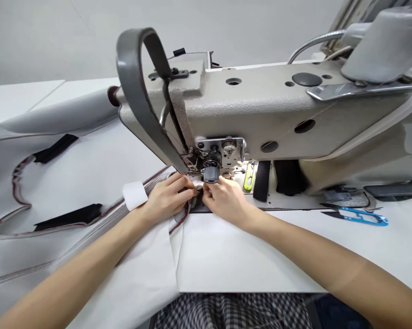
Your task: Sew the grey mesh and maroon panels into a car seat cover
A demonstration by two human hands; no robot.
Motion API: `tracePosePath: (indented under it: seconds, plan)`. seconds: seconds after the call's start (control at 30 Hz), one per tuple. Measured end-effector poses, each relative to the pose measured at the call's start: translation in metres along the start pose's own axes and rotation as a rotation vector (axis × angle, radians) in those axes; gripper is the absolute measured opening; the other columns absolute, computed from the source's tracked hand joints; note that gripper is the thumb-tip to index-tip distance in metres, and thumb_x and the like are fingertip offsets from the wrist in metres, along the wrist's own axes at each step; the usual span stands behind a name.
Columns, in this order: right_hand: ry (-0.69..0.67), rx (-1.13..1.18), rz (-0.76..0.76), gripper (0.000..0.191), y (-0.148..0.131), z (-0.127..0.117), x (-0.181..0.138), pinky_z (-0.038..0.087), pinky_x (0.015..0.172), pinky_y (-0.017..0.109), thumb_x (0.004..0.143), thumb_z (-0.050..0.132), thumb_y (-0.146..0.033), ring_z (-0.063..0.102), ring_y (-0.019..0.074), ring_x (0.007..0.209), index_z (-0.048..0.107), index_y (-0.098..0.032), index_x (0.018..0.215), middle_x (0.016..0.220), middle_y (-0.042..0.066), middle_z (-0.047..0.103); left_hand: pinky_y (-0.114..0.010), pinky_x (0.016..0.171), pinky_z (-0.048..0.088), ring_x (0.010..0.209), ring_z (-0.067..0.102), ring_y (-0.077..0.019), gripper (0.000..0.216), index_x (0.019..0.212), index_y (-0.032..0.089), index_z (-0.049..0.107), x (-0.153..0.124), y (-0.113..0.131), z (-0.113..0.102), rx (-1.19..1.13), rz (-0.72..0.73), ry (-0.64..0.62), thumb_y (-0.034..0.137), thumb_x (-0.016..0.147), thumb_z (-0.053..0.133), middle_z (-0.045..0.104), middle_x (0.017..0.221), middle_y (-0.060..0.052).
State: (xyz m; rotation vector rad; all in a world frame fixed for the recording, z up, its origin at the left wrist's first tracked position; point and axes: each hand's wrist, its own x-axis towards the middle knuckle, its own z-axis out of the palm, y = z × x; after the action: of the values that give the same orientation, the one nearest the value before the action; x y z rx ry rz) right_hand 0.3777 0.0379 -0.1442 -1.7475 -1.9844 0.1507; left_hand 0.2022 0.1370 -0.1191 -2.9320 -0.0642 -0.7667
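plain pale grey wall [55, 32] behind a white work table [243, 256], a gooseneck lamp [380, 41] at the right

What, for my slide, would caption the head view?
Left hand and right hand pinch white fabric by the needle of the sewing machine; blue snips lie nearby.

Both bare forearms reach forward and converge; the left hand [166, 197] lies palm down with fingers curled, a white band round its wrist; the right hand [226, 199] pinches close beside it, fingertips nearly meeting.
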Motion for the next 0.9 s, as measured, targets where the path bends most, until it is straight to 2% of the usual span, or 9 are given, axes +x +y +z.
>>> tracePosePath:
  seconds: [0.1, 0.27, 0.47, 0.57, 0.7, 0.8, 0.9]
  plan:
    - [0.026, 0.055, -0.008, 0.022, 0.002, 0.002, -0.002, 0.045, 0.071, 0.024, 0.095, 0.050, -0.019, 0.063, 0.0158, 0.080, 0.070, -0.017, 0.087, 0.086, 0.006, 0.067, -0.027, 0.066, 0.048, 0.087, 0.057, -0.0179, 0.016, 0.086, 0.017, 0.060, -0.002, -0.001, 0.002, 0.008, 0.004, -0.001, 0.004, 0.086, 0.051, 0.065, 0.093, -0.008]
    - [-0.030, 0.087, 0.006, 0.020, -0.001, 0.003, 0.004, 0.045, 0.072, 0.024, 0.096, 0.050, -0.020, 0.063, 0.0158, 0.081, 0.069, -0.017, 0.088, 0.083, 0.005, 0.066, -0.027, 0.068, 0.049, 0.088, 0.057, -0.0176, 0.019, 0.085, 0.017, 0.060, -0.003, -0.001, 0.002, 0.010, 0.018, -0.013, 0.003, 0.087, 0.047, 0.065, 0.093, -0.008]
    - [-0.186, -0.126, -0.082, 0.022, -0.010, 0.002, 0.011, 0.047, 0.064, 0.029, 0.097, 0.041, -0.020, 0.063, 0.0214, 0.082, 0.061, -0.013, 0.101, 0.091, 0.011, 0.063, -0.027, 0.065, 0.047, 0.085, 0.054, -0.0180, 0.017, 0.082, 0.017, 0.058, -0.003, 0.001, 0.001, 0.000, 0.008, -0.017, 0.004, 0.086, 0.049, 0.064, 0.088, -0.007]
    - [-0.213, -0.215, -0.155, 0.023, -0.009, 0.003, 0.009, 0.049, 0.064, 0.032, 0.096, 0.037, -0.017, 0.063, 0.0240, 0.085, 0.058, -0.012, 0.105, 0.095, 0.013, 0.061, -0.027, 0.066, 0.047, 0.086, 0.055, -0.0175, 0.017, 0.082, 0.018, 0.057, -0.003, 0.001, 0.001, 0.015, -0.005, -0.016, 0.006, 0.088, 0.047, 0.064, 0.090, -0.007]
    - [-0.148, -0.198, -0.118, 0.020, -0.001, 0.002, 0.000, 0.048, 0.064, 0.031, 0.091, 0.042, -0.016, 0.063, 0.0230, 0.081, 0.061, -0.013, 0.094, 0.085, 0.011, 0.061, -0.027, 0.064, 0.046, 0.082, 0.055, -0.0176, 0.015, 0.085, 0.018, 0.057, -0.001, 0.001, 0.001, 0.009, 0.005, 0.000, 0.006, 0.087, 0.048, 0.064, 0.088, -0.007]
    - [-0.065, -0.105, -0.015, 0.021, 0.004, 0.001, -0.004, 0.046, 0.066, 0.028, 0.094, 0.045, -0.021, 0.063, 0.0200, 0.079, 0.064, -0.014, 0.091, 0.085, 0.010, 0.064, -0.026, 0.063, 0.046, 0.077, 0.054, -0.0164, 0.015, 0.083, 0.019, 0.057, -0.001, 0.001, 0.000, 0.031, 0.011, 0.008, 0.008, 0.088, 0.049, 0.063, 0.083, -0.006]
    - [-0.045, 0.003, 0.029, 0.024, 0.006, 0.000, -0.003, 0.044, 0.069, 0.026, 0.097, 0.047, -0.025, 0.063, 0.0170, 0.079, 0.068, -0.017, 0.090, 0.085, 0.007, 0.066, -0.026, 0.063, 0.046, 0.077, 0.055, -0.0162, 0.015, 0.082, 0.019, 0.058, -0.001, 0.001, 0.001, 0.047, 0.006, 0.000, 0.010, 0.089, 0.048, 0.063, 0.082, -0.005]
